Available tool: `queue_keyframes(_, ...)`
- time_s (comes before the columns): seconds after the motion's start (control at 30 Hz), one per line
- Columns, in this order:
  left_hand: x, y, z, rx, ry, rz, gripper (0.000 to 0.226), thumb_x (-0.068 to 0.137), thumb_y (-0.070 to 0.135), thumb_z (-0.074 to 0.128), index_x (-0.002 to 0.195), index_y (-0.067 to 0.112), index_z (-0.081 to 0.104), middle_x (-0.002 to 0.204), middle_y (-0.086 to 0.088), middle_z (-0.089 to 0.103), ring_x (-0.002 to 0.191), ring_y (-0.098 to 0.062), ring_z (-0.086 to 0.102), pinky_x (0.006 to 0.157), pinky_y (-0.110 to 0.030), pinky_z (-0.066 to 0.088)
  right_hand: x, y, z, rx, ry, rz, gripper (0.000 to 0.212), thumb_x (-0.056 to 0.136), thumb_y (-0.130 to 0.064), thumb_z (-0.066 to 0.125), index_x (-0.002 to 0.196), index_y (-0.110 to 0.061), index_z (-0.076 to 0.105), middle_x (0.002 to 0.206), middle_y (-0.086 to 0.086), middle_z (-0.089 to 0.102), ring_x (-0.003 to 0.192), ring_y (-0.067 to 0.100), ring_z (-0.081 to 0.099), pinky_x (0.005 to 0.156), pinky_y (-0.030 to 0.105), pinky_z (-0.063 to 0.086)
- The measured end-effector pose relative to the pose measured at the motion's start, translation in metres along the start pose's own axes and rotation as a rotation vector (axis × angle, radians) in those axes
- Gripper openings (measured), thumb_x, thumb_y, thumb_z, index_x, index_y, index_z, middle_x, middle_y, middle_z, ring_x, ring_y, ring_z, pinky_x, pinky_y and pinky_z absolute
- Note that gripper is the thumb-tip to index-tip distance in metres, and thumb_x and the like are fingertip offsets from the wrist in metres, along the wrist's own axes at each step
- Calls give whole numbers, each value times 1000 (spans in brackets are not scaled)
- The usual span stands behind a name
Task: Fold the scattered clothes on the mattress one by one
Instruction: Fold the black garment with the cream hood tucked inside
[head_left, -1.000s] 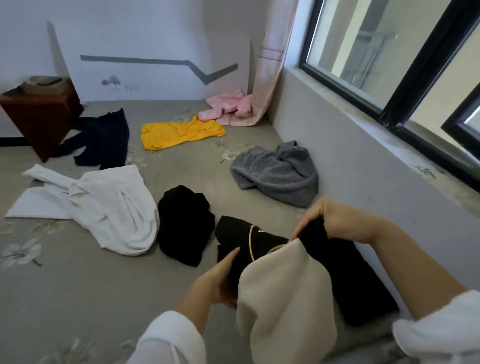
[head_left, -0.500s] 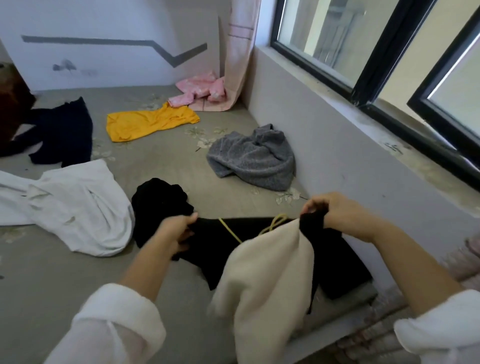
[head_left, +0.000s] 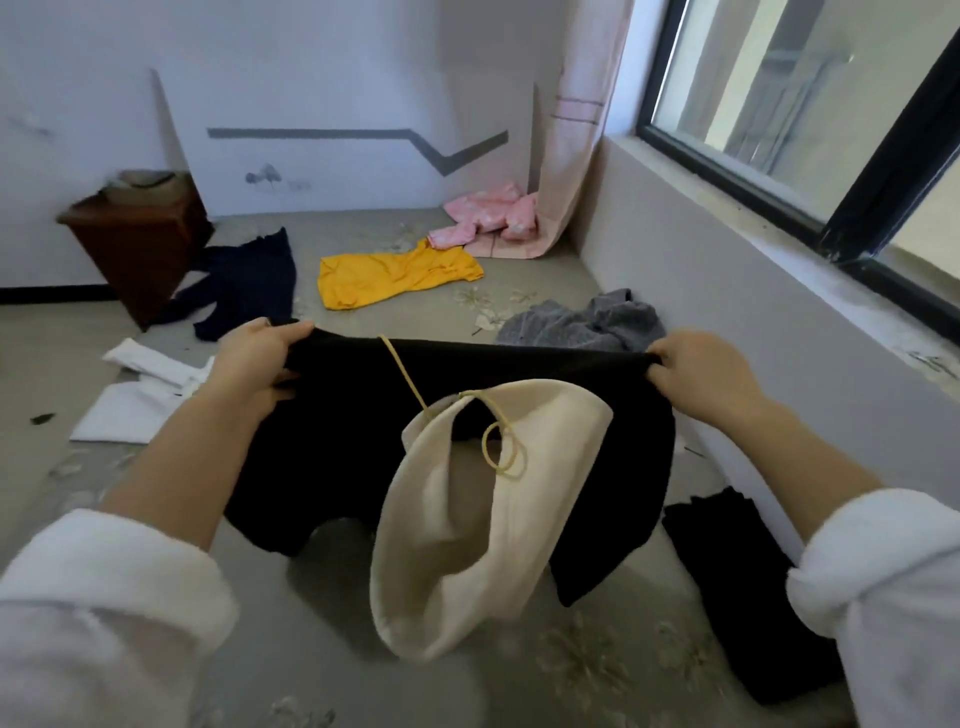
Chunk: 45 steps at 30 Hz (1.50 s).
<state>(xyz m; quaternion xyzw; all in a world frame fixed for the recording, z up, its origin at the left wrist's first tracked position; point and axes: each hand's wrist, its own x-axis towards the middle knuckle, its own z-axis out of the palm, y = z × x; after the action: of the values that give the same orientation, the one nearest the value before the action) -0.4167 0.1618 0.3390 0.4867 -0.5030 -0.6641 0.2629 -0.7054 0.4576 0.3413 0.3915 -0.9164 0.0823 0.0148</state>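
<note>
I hold a black hooded garment (head_left: 332, 447) stretched out in the air above the grey mattress (head_left: 322, 639). My left hand (head_left: 254, 364) grips its upper left edge and my right hand (head_left: 701, 371) grips its upper right edge. A cream-lined hood (head_left: 467, 551) with a yellow drawstring (head_left: 501, 449) hangs down in front of the black cloth. Scattered on the mattress lie a yellow top (head_left: 395, 275), a pink garment (head_left: 488, 215), a grey knit (head_left: 587, 325), a navy garment (head_left: 249, 283) and a white garment (head_left: 137, 395), partly hidden behind my left arm.
A black garment (head_left: 737, 587) lies at the right beside the low grey wall (head_left: 727, 291) under the window. A brown wooden cabinet (head_left: 135, 249) stands at the back left. A pink curtain (head_left: 571, 130) hangs in the far corner.
My hands have moved apart and up, and the black garment is now pulled taut between them. The hood has dropped lower in front. The view has tilted back toward the far wall.
</note>
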Motion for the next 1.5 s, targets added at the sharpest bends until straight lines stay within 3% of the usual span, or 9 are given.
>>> queue_keyframes(0.1, 17, 20, -4, -65, 108, 128, 16, 89, 23, 66, 90, 21, 51, 95, -2, 56, 79, -15, 58, 70, -31, 48, 40, -26, 3, 295, -22, 90, 24, 91, -8, 48, 72, -13, 61, 61, 5, 59, 52, 19, 62, 45, 23, 43)
queue_keyframes(0.17, 25, 33, -5, -84, 125, 235, 25, 88, 22, 67, 74, 20, 47, 83, 0, 55, 70, -12, 58, 73, -30, 49, 60, -41, 0, 558, 41, 183, 24, 93, -6, 44, 87, -13, 66, 72, 13, 65, 56, 19, 62, 54, 27, 48)
queue_keyframes(0.33, 21, 55, -13, -162, 186, 506, 16, 86, 23, 69, 72, 24, 61, 83, 4, 69, 84, -14, 68, 75, -27, 56, 63, -63, -16, 598, 450, 29, 19, 91, -6, 47, 101, -5, 63, 91, 12, 63, 86, 26, 56, 70, 25, 33)
queue_keyframes(0.47, 0, 31, -31, -110, 192, 605, 9, 83, 29, 71, 75, 28, 66, 91, 0, 69, 95, -21, 66, 86, -37, 55, 34, -52, -3, 687, 468, -106, 23, 89, -6, 50, 106, -13, 64, 98, -3, 65, 91, 9, 57, 83, 21, 43)
queue_keyframes(0.63, -20, -58, -36, 128, 194, 425, 15, 85, 27, 69, 73, 22, 60, 79, -4, 65, 75, -16, 63, 69, -31, 50, -4, -21, 40, 689, 260, -60, 16, 85, -8, 57, 96, -13, 67, 90, 2, 66, 83, 11, 58, 72, 5, 39)
queue_keyframes(1.0, -44, -322, -49, 635, 54, -346, 33, 93, 10, 58, 63, 9, 44, 57, -7, 39, 53, -19, 39, 55, -31, 29, -118, 6, 220, 430, -678, 203, 16, 88, -10, 63, 84, -26, 61, 87, -1, 65, 82, 13, 61, 73, 25, 48)
queue_keyframes(1.1, -49, -348, -51, 645, 32, -470, 12, 95, 10, 51, 101, 4, 59, 87, -14, 59, 73, -24, 52, 69, -35, 45, -135, 3, 243, 502, -670, 329, 13, 88, -9, 62, 90, -22, 61, 81, -1, 63, 74, 12, 59, 69, 26, 48)
queue_keyframes(1.3, -63, -389, -55, 596, 197, -564, 39, 93, 10, 54, 130, -2, 47, 119, -24, 57, 104, -37, 56, 88, -40, 45, -148, -5, 265, 678, -472, 549, 18, 91, -10, 59, 109, -10, 59, 87, 8, 63, 80, 18, 60, 74, 34, 50)
queue_keyframes(1.5, -79, -436, -43, 252, 197, -893, 21, 99, 14, 45, 82, 3, 54, 85, -17, 54, 76, -27, 51, 73, -35, 40, -164, -28, 278, 944, -235, 824, 56, 94, -20, 57, 142, -20, 29, 105, 6, 61, 97, 22, 59, 88, 40, 48)
